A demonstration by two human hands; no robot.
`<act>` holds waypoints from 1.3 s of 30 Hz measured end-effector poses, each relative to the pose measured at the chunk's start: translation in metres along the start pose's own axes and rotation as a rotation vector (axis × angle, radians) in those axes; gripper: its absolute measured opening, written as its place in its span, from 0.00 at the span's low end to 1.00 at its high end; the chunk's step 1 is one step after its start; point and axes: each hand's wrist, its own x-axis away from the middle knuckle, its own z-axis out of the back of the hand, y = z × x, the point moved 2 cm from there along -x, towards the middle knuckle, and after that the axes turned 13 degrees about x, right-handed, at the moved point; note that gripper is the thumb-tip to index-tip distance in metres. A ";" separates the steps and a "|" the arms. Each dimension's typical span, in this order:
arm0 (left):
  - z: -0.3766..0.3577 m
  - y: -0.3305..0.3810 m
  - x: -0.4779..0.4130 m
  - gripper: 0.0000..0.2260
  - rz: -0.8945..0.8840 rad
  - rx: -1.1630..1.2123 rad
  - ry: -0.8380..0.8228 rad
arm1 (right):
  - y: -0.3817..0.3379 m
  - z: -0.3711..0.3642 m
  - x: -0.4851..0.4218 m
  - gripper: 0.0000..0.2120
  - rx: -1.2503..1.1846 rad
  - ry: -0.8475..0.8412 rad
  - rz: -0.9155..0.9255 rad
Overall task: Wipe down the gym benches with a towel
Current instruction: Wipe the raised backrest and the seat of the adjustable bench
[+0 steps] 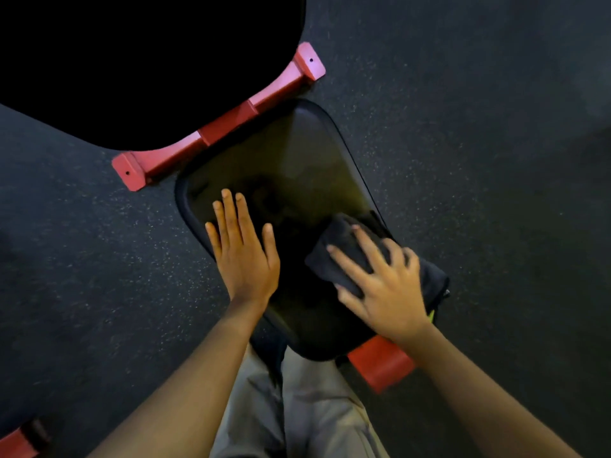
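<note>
Head view. A black padded bench seat [291,180] lies at the centre of the frame, running from upper middle down towards the person's legs. Its surface is glossy, with a raised piped edge.

The left hand [243,256] lies flat on the left part of the pad. The fingers are straight and close together, the thumb is set apart, and the palm is down. It holds nothing and presses on the pad only.

The right hand [380,285] lies on top of a dark towel [344,246]. The towel is bunched on the right side of the pad, at its edge, and part of it hangs over that edge. The fingers are spread wide across the cloth and press it down, with the thumb along its near side. They lie over the towel rather than wrapped round it. This hand is slightly blurred.

The two hands are apart, with bare pad between them.

A red crossbar [218,127] with a drilled foot at each end sits on the floor at the far end of the pad. A second red frame member [380,361] shows below the near right corner of the pad, under the right forearm. A further red part [20,441] shows at the lower left corner of the frame.

The floor [463,160] is dark speckled matting. Grey trousers [297,408] show at the bottom centre, between the forearms.
</note>
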 end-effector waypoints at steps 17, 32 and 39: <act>-0.003 -0.001 -0.002 0.25 0.024 -0.048 0.011 | 0.008 0.000 -0.071 0.28 -0.011 0.031 0.142; -0.006 0.002 0.000 0.25 0.038 -0.084 0.034 | -0.010 0.007 -0.099 0.28 0.036 0.023 0.272; -0.005 0.002 0.001 0.24 0.019 -0.040 0.067 | -0.022 0.008 -0.165 0.27 -0.028 -0.041 -0.190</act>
